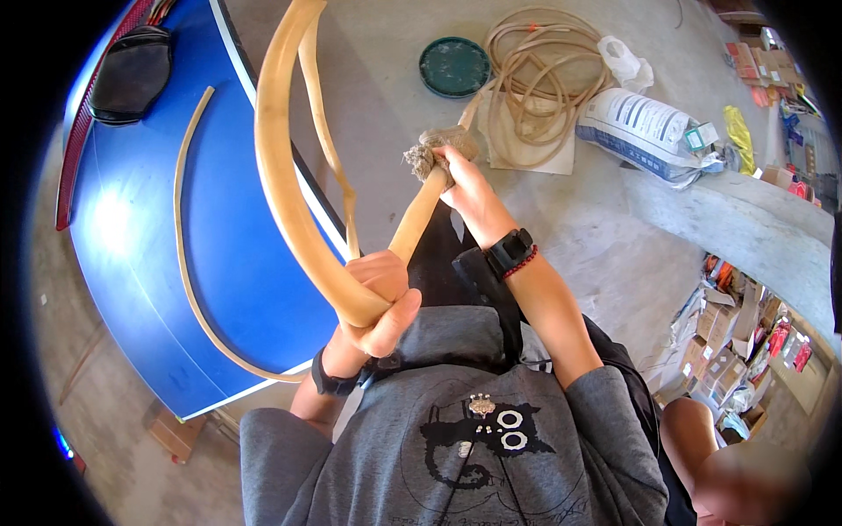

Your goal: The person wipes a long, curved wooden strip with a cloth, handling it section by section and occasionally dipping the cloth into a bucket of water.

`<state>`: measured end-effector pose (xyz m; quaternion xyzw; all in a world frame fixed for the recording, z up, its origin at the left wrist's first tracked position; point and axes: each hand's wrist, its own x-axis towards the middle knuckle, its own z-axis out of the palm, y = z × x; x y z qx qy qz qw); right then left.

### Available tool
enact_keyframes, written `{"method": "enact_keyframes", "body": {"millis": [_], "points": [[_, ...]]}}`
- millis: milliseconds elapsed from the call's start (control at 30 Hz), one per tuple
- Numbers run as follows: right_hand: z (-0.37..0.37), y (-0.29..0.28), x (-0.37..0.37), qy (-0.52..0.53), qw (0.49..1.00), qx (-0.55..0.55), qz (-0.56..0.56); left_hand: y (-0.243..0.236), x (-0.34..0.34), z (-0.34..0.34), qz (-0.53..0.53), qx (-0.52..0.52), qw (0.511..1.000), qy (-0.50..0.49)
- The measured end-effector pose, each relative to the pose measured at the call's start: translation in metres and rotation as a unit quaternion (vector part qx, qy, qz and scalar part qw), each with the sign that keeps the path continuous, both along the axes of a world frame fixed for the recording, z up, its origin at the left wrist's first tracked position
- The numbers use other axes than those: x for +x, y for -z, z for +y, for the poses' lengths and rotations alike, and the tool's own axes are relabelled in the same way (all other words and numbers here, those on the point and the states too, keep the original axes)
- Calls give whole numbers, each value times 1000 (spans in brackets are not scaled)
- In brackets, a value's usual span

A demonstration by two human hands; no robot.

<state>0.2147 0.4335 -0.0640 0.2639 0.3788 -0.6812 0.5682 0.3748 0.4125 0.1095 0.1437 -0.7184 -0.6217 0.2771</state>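
A long tan rubber-like hose [274, 167] arches up from my left hand [377, 294] and loops back over the edge of the blue table. My left hand is closed around it, close to my body. From there a straight stretch of the hose [416, 215] runs away to the right, to my right hand [463, 180]. That hand is closed on a crumpled grey-brown cloth [452, 145] wrapped about the hose. Beyond the cloth, the hose leads toward a big loose coil of hose [537, 74] on the floor.
On the left, a blue table [254, 289] carries a thin curved tan strip [181, 206] and a black case [132, 74]. A green round tray [453, 67], a white-and-blue sack [640, 131] and a white plastic bag [624, 63] lie ahead. Boxes [719, 324] and a blurred bare limb [688, 438] are at right.
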Motion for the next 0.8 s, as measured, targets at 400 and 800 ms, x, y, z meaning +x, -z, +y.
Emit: {"method": "enact_keyframes", "body": {"millis": [400, 800], "points": [[-14, 28, -12, 25, 999, 17, 34, -4, 23, -9, 26, 235, 958, -166], [-23, 39, -35, 80, 993, 65, 61, -21, 44, -42, 76, 225, 950, -203]]}}
